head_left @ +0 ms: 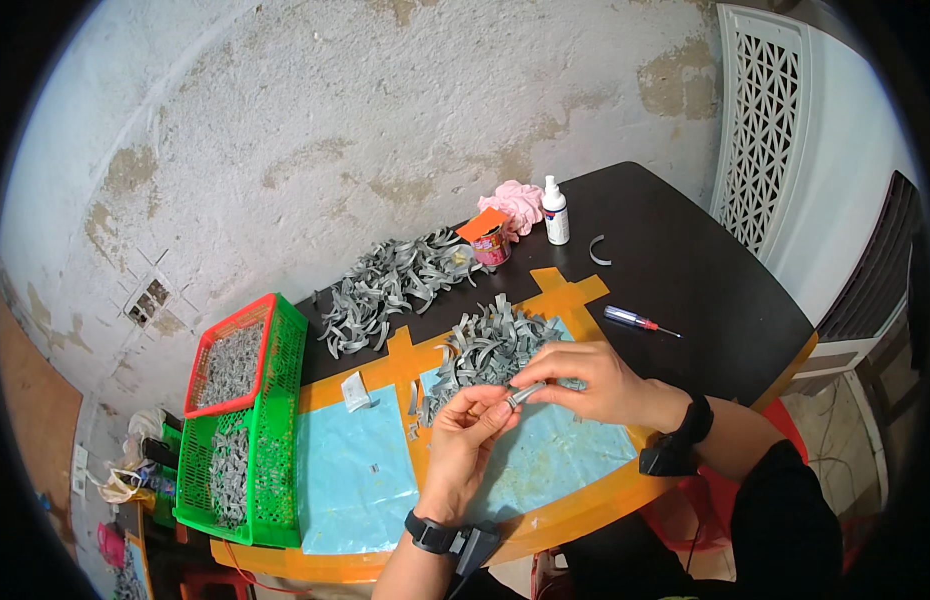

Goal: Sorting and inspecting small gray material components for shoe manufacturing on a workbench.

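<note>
Over the blue plastic sheet [585,445], my left hand [465,435] and my right hand [595,385] meet at a small grey curved strip [528,393]. My left fingertips pinch its lower end, where lighter ridges show. The fingers of my right hand close round its upper end. Just beyond both hands lies a heap of similar grey strips [490,345], partly hidden by my right hand. A few small grey bits [413,432] lie on the tape beside my left hand.
A green basket [285,440] with a red tray [270,355] holds grey pieces at left. Another strip heap [385,290] lies by the wall. Farther right are a tin [491,248], pink cloth [512,207], white spray bottle [556,215], screwdriver [635,319] and single strip [598,250].
</note>
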`<state>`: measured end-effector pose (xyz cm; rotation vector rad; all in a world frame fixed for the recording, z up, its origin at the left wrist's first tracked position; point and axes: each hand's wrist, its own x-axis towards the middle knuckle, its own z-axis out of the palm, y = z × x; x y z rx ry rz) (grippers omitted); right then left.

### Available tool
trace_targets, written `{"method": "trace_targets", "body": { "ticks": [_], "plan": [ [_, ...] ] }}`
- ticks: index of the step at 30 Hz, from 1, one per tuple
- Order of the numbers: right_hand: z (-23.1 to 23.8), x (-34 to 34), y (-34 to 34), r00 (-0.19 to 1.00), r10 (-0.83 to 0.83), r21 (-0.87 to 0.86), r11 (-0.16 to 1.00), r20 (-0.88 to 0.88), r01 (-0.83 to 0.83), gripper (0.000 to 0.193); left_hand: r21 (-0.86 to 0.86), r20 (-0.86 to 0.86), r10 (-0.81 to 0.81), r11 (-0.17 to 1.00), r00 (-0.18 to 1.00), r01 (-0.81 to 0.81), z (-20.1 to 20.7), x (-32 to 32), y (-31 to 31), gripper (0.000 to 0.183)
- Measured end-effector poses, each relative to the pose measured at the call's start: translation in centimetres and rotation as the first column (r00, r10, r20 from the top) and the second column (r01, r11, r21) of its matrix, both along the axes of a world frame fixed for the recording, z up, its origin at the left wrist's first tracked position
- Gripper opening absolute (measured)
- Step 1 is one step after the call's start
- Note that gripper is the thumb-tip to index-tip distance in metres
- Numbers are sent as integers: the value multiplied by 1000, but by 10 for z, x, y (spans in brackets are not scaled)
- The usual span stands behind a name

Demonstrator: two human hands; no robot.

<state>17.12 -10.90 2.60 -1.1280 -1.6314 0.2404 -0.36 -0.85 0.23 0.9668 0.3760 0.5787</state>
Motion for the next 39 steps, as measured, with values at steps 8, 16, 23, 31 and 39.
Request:
{"method": "trace_targets", "body": {
  "ticks": [8,16,23,31,39],
  "plan": [
    [-7,16,6,923,295,-131,934,-246,-333,11,-102,5,-77,992,997,77,7,-2,2,13],
    [-2,23,2,639,414,-348,586,-648,-732,12,-41,17,-135,990,991,135,3,-4,0,15],
    [2,24,0,760,167,-540,610,-628,-580,13,159,-48,-75,984,996,81,0,1,-4,16],
    [-2,23,2,770,123,-526,662,-626,-534,14,261,-38,-62,963,997,70,-4,4,-5,12],
    [-7,20,4,829,101,-535,720,-550,-443,12,306,-63,-7,952,998,26,0,5,-8,11]
  ]
}}
